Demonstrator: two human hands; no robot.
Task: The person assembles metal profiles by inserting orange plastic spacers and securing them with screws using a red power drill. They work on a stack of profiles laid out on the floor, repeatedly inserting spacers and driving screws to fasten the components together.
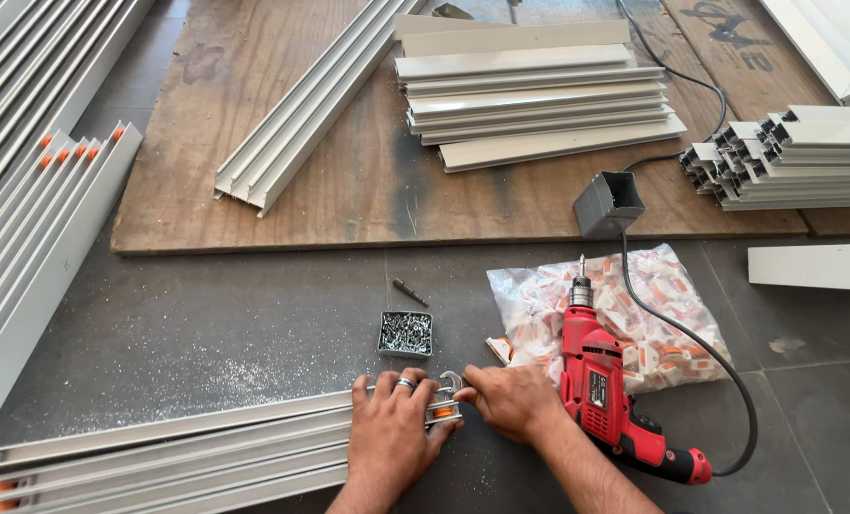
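The near end of the long aluminium track (206, 447) lies on the floor (206, 324), its left part cut off by the frame edge, and what sits at its right end is mostly hidden under the fingers, only a small metal fitting (449, 384) showing. The left hand (391, 428) lies palm down, curled over the track end and gripping it, while the right hand (512, 400) pinches the fitting from the right. Just right lies a red drill (601, 381); a box of screws (406, 333) sits just beyond.
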